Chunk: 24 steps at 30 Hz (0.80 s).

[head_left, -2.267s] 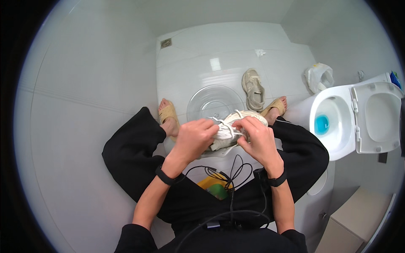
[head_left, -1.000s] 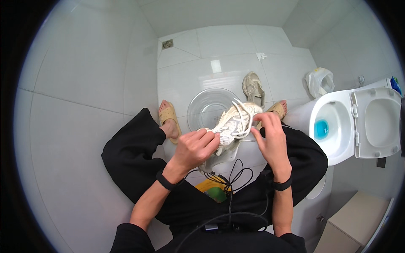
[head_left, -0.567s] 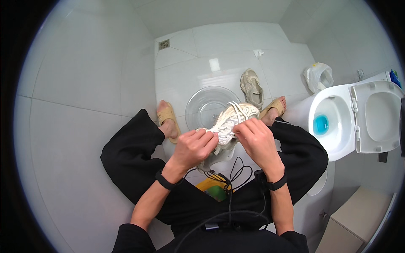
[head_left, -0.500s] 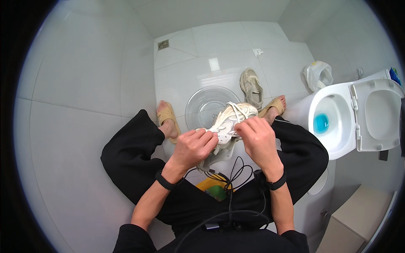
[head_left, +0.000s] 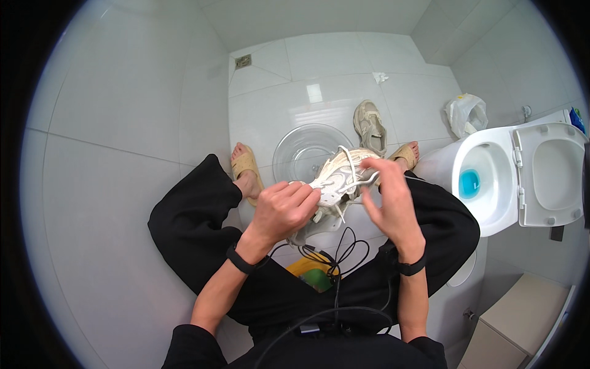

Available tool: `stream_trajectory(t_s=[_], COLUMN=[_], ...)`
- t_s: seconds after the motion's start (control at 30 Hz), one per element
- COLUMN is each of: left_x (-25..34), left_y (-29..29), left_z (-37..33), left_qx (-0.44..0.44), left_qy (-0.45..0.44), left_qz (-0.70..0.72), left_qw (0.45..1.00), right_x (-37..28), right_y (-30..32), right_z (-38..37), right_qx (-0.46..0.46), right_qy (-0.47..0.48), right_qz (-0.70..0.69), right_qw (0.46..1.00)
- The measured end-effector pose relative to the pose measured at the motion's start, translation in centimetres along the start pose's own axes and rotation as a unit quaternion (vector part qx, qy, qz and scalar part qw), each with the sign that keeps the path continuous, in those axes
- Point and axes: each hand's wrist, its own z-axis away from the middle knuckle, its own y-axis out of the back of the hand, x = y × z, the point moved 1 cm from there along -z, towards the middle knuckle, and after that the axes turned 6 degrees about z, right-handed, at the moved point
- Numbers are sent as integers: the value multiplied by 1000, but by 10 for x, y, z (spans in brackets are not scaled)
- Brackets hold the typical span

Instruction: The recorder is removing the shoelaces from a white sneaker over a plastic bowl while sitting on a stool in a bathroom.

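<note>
The left hand [head_left: 286, 209] grips one end of an off-white sneaker [head_left: 335, 183], held up before the near right rim of a clear basin [head_left: 292, 147]. The right hand [head_left: 367, 186], thumb and fingers spread, is at its white lace [head_left: 351, 161]; contact is unclear. Another sneaker [head_left: 369, 128] sits toward the floor's [head_left: 264, 111] far edge. A blue packet's [head_left: 576, 120] print is illegible.

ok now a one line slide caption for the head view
Left hand gripping a pale lace-up shoe, right hand open by its white laces, a clear basin beyond.
</note>
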Motion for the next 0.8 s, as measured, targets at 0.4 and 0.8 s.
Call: stream_trajectory(t_s=[0.4, 0.8], left_x=[-2, -16], left_y=[-2, 15], left_z=[-3, -4], left_qx=[20, 24], left_qy=[-17, 67], left_qz=[21, 47], left_qw=[999, 996], right_x=[-3, 67], right_y=[-14, 55], right_z=[7, 23], right_qx=[-32, 150], right_qy=[37, -299], right_qz=[57, 239], right_qw=[997, 912])
